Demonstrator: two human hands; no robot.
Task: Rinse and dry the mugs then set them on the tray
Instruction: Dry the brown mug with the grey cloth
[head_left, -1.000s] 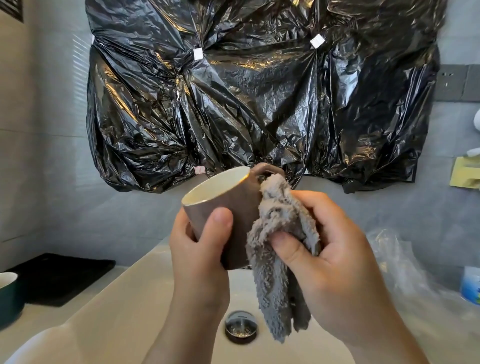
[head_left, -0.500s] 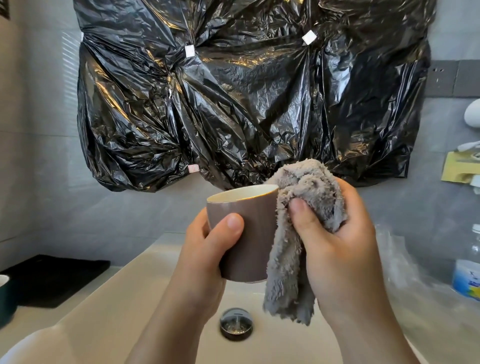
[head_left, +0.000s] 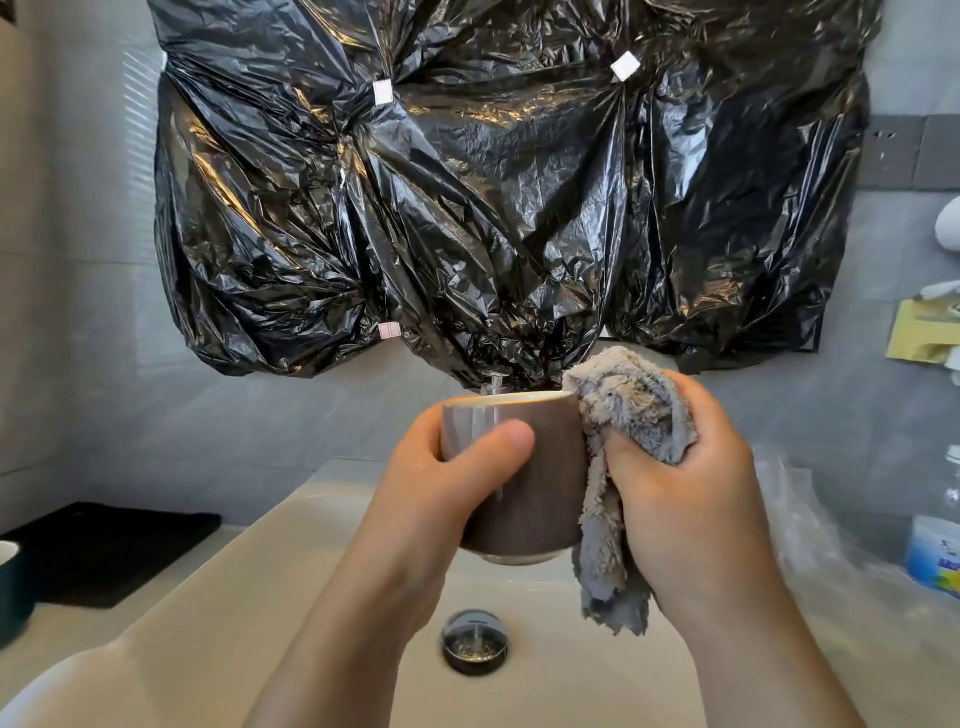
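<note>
The mug (head_left: 524, 478) is held upright above the sink (head_left: 249, 597), straight over the drain (head_left: 475, 642). The left hand (head_left: 447, 499) wraps it from the left, thumb across the front wall and fingers curled behind. On the mug's right side, the right hand (head_left: 691, 493) grips a bunched grey cloth (head_left: 628, 410), fingers curled into it, and presses it against the wall just under the rim; the cloth's loose end hangs down past the mug's base. The handle is hidden.

A second ago the mug was tipped with its mouth toward the left and the handle showed at the top by the cloth. It has since been levelled and turned, and the cloth has ridden up to the rim.

Left of the sink lies a black tray (head_left: 114, 545), with a green mug (head_left: 10, 582) at its near edge. A black plastic sheet (head_left: 467, 208) covers the wall behind the sink, and a bottle (head_left: 935, 545) stands to its right.
</note>
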